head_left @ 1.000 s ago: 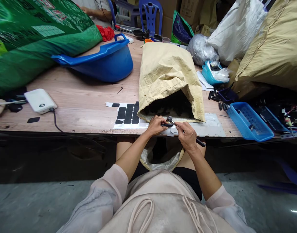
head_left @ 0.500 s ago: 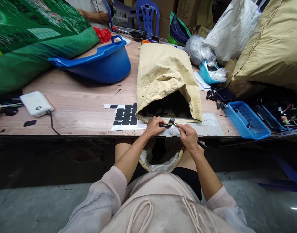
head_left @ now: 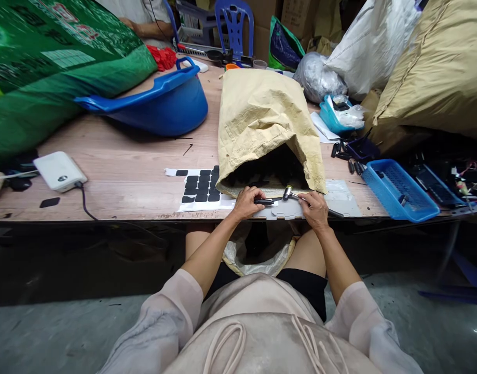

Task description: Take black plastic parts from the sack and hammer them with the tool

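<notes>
My left hand [head_left: 247, 203] is closed on a small black part [head_left: 264, 201], a slim piece pointing right, at the table's front edge. In my right hand [head_left: 314, 208] is a small hammer [head_left: 287, 192] with a shiny head and a black grip end. The hammer head is apart from the black part, a little to its right. Just behind both hands lies a tan woven sack [head_left: 267, 111], its mouth open toward me with dark pieces inside. A sheet of black stickers [head_left: 201, 187] lies left of my left hand.
A blue basin [head_left: 156, 104] and a white charger box [head_left: 61, 170] stand to the left. A blue basket [head_left: 401, 192] sits at the right front, near black parts. Another open sack [head_left: 257, 268] is between my legs. A co-worker's arm [head_left: 152, 29] shows at the back left.
My right hand has moved right with the hammer, so its head is now away from the black part. My left hand has stayed nearly in place.
</notes>
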`<action>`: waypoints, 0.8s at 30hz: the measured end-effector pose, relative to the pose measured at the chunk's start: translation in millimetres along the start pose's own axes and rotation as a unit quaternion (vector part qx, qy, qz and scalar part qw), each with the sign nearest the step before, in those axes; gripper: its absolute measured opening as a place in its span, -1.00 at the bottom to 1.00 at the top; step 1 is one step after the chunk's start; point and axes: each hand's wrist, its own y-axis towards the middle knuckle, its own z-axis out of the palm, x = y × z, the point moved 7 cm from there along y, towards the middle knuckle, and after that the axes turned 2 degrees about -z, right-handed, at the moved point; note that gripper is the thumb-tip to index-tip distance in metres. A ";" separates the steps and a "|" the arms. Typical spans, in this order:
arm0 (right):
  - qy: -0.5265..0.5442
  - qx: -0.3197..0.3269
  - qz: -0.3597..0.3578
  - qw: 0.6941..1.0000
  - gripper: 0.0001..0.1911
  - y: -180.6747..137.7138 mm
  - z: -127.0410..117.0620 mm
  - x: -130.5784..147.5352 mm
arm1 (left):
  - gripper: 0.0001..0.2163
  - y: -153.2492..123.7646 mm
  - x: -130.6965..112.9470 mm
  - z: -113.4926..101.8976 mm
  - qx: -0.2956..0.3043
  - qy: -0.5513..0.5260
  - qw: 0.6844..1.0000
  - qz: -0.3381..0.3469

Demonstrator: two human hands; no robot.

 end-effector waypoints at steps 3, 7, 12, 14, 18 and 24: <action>-0.011 -0.002 -0.008 1.000 -0.77 -1.3 3.6 0.0 | -0.82 -0.8 0.8 -0.3 -0.004 -0.003 1.000 -0.001; -0.058 -0.016 -0.009 0.998 -0.77 -4.1 4.0 6.1 | -0.83 -2.8 2.0 -0.1 -0.010 -0.014 1.000 0.005; -0.079 -0.010 -0.010 0.997 -0.77 -5.1 4.7 11.1 | -0.83 -4.2 1.7 -1.8 -0.016 -0.007 1.000 0.009; -0.079 -0.005 -0.007 0.997 -0.77 -5.0 5.5 10.9 | -0.84 -7.2 -3.5 -4.3 -0.020 0.005 1.000 0.021; -0.072 0.000 -0.002 0.997 -0.76 -5.3 7.3 9.9 | -0.88 -32.1 -28.3 -3.3 -0.017 0.049 0.994 0.094; -0.070 -0.005 -0.003 0.998 -0.78 -5.7 8.1 11.3 | -0.87 -106.8 -38.2 60.6 0.123 0.064 0.975 0.173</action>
